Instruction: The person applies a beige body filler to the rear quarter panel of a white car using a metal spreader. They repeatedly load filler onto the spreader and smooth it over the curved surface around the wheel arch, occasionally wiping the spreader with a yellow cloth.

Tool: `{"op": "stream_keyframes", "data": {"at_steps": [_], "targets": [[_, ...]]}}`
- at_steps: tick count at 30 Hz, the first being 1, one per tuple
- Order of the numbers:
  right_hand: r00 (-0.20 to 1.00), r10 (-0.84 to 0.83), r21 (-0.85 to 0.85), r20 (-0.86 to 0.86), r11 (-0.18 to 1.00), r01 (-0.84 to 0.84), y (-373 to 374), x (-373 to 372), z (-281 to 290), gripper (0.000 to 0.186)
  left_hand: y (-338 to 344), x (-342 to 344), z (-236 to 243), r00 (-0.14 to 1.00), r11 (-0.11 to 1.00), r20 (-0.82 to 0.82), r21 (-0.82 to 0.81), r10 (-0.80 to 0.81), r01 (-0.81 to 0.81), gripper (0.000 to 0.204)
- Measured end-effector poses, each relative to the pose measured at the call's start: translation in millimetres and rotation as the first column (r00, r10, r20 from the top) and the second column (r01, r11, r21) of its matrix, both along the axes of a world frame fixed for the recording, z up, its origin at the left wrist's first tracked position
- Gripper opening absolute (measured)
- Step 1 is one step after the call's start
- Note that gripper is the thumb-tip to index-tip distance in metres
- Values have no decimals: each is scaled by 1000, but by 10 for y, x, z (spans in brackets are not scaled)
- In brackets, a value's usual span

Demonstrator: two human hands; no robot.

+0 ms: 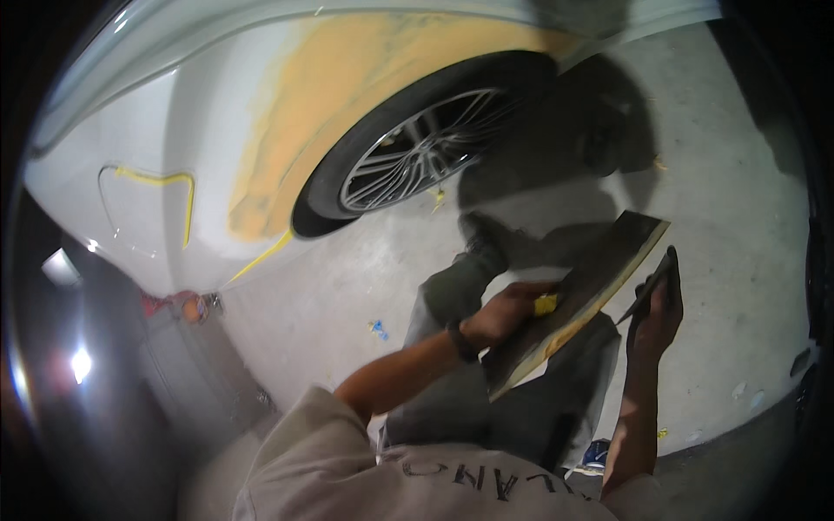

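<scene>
My left hand point(504, 313) grips a long board point(599, 269) with a dark face and a pale tan edge, held diagonally over my legs; a small yellow piece point(546, 304) shows beside my fingers. My right hand point(656, 317), just right of the board, has its fingers closed on a thin dark flat piece point(643, 295), whose kind I cannot make out. Above them is the white car's front wheel point(426, 152), its surrounding panel point(321, 69) covered with a sanded orange-tan patch. Yellow tape point(261, 256) runs along the panel's lower part.
Pale concrete floor point(721, 174) surrounds my legs and boots, with small blue point(376, 330) and yellow scraps on it. At the lower left is a grey low object point(182, 373) beside a bright light point(81, 365). A dark shadow falls beside the wheel.
</scene>
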State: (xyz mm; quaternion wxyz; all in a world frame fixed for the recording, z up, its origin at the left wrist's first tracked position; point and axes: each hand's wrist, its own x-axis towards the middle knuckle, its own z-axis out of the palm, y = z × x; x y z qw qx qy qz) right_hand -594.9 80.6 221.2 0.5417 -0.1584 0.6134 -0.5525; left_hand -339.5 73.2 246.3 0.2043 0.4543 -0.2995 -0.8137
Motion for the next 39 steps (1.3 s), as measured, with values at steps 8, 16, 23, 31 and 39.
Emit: {"op": "stream_keyframes", "data": {"at_steps": [8, 16, 23, 31, 39], "targets": [[916, 356, 259, -186, 917, -304, -256, 118, -781, 51, -283, 128, -838, 986, 958, -27, 245, 162, -150, 61], [881, 194, -149, -432, 948, -282, -1156, 288, -1941, 36, -840, 158, -1901, 932, 946, -162, 88, 323, -313, 48], [778, 551, -268, -303, 734, -624, -1425, 384, -2559, 48, -683, 276, -2043, 838, 840, 59, -52, 543, -541, 45], [882, 390, -367, -265, 805, -466, -1548, 441, -2657, 47, -573, 198, -1707, 929, 927, 159, -238, 333, -292, 49], [820, 417, -371, -393, 744, -556, -1715, -141, -2803, 48, -743, 487, -1621, 874, 848, 261, -462, 409, -259, 52]]}}
